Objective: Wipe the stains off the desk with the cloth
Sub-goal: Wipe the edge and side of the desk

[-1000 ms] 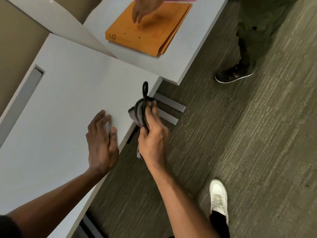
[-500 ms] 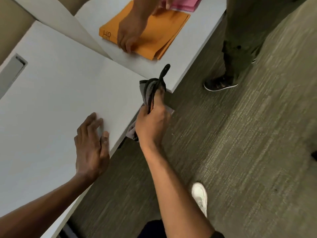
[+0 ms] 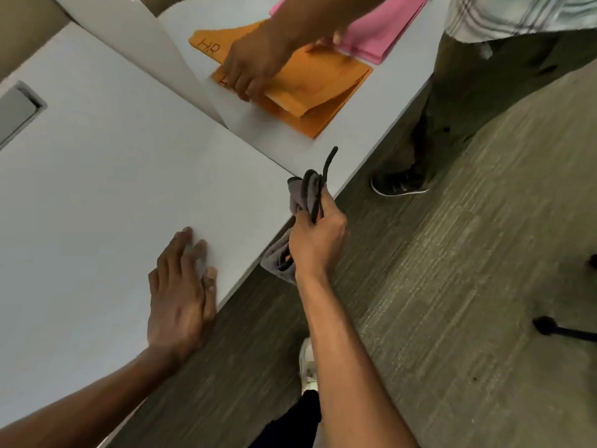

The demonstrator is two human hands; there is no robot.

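The white desk (image 3: pixel 106 189) fills the left half of the view; I see no clear stain on it. My left hand (image 3: pixel 181 292) lies flat on the desk near its front edge, fingers spread, holding nothing. My right hand (image 3: pixel 318 240) is closed around a bunched grey cloth (image 3: pixel 300 192) with a dark strip sticking up from it, held just off the desk's right corner. More of the cloth hangs below my fist, under the desk edge.
A second white desk (image 3: pixel 365 118) adjoins at the back, with orange folders (image 3: pixel 323 88) and pink folders (image 3: pixel 378 33). Another person's hand (image 3: pixel 255 63) rests on the orange stack; their legs and dark shoe (image 3: pixel 399 184) stand at right. A chair base (image 3: pixel 562 329) sits far right.
My right hand with the cloth has risen from beside the desk edge up to the desk's corner. The other person's hand has come down onto the orange folders.
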